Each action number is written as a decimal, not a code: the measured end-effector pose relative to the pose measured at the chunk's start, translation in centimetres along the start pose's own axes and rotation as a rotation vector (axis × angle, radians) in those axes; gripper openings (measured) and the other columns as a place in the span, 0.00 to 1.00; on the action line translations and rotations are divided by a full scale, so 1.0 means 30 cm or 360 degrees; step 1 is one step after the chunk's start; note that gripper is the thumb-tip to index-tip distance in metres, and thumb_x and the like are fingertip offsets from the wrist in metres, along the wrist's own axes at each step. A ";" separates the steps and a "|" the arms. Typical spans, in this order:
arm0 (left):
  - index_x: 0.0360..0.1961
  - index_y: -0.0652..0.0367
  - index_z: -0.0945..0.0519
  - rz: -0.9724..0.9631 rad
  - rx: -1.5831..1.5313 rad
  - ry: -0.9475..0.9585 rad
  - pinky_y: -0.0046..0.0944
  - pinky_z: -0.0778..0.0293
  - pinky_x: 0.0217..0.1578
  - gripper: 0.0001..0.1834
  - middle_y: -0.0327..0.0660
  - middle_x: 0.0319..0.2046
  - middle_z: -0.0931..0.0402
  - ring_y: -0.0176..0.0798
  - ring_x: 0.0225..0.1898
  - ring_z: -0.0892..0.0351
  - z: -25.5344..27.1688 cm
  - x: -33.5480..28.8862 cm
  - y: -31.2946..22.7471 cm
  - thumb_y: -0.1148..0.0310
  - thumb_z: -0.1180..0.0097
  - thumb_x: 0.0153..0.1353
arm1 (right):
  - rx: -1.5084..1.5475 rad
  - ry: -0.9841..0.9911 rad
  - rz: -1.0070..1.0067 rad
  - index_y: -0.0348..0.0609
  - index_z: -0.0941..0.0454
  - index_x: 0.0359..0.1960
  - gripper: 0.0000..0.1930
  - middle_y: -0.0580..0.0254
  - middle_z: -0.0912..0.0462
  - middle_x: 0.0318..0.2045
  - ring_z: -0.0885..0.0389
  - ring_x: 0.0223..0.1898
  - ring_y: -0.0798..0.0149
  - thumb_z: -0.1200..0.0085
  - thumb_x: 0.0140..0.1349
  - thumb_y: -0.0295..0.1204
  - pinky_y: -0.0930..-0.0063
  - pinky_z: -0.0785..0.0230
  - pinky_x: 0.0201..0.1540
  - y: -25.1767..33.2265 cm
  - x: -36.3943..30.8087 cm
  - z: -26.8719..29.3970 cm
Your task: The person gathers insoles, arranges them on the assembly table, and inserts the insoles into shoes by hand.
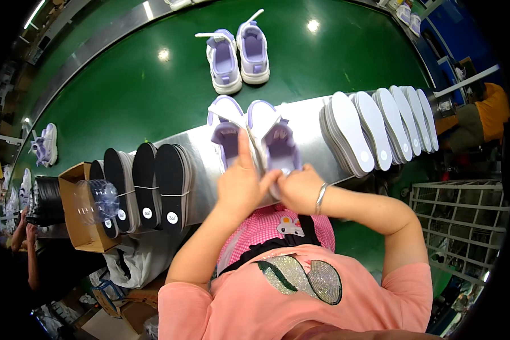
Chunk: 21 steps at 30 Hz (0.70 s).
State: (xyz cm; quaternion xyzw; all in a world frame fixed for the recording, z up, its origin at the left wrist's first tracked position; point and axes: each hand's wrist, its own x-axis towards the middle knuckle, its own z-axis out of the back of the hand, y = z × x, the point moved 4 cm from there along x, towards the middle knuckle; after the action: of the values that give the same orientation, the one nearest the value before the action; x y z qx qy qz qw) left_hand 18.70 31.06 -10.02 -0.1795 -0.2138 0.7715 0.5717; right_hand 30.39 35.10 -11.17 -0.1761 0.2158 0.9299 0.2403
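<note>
Two white and lavender children's sneakers lie side by side in front of me on a metal shelf, toes pointing away: a left sneaker (225, 139) and a right sneaker (279, 148). My left hand (237, 182) is at the left sneaker's heel, its index finger stretched forward along the inner side and its thumb spread toward the right sneaker's heel. My right hand (300, 190), with a silver bangle at the wrist, has its fingers closed at the heel of the right sneaker. Its fingertips are partly hidden and slightly blurred.
Another sneaker pair (238, 56) stands on the green table (345, 51) beyond. White insole stacks (351, 130) line the metal shelf (201, 144) at right, black insole stacks (173, 181) at left. A cardboard box (73, 212) and wire basket (459, 226) flank me. Other people sit at both sides.
</note>
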 end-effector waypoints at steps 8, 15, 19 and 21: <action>0.57 0.56 0.53 0.0174 -0.0581 0.0002 0.49 0.32 0.23 0.35 0.55 0.20 0.27 0.55 0.21 0.26 0.177 0.121 0.125 0.70 0.53 0.49 | 0.0274 -0.1212 0.0720 0.40 0.30 0.37 0.14 0.56 0.26 0.37 0.29 0.40 0.56 0.47 0.47 0.28 0.60 0.46 0.50 -0.038 -0.048 0.342; 0.59 0.53 0.55 -0.0161 -0.0193 -0.0813 0.45 0.32 0.36 0.35 0.59 0.32 0.27 0.58 0.34 0.26 0.480 0.370 0.359 0.73 0.55 0.49 | 0.0238 -0.1195 0.0127 0.46 0.35 0.47 0.21 0.46 0.34 0.46 0.37 0.49 0.50 0.50 0.48 0.31 0.61 0.45 0.51 -0.295 0.298 0.317; 0.60 0.54 0.68 0.0522 0.0142 -0.0616 0.47 0.32 0.32 0.43 0.64 0.28 0.28 0.60 0.31 0.27 0.439 0.525 0.729 0.67 0.53 0.51 | -0.0151 -0.0992 -0.0006 0.54 0.35 0.48 0.24 0.41 0.36 0.46 0.39 0.50 0.47 0.47 0.45 0.36 0.59 0.50 0.52 -0.195 0.544 0.336; 0.60 0.57 0.61 0.0739 0.0506 -0.0236 0.46 0.37 0.45 0.42 0.60 0.43 0.34 0.54 0.45 0.33 0.336 0.547 0.829 0.61 0.51 0.50 | -0.0301 -0.0786 -0.0262 0.57 0.34 0.48 0.24 0.42 0.36 0.47 0.39 0.51 0.48 0.47 0.45 0.37 0.59 0.50 0.51 -0.169 0.656 0.322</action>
State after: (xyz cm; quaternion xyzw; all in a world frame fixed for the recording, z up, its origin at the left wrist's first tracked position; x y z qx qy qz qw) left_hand -11.20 39.19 -15.34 -0.0749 -0.0848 0.9166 0.3835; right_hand 14.68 51.12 -13.10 0.0173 0.0478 0.9380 0.3430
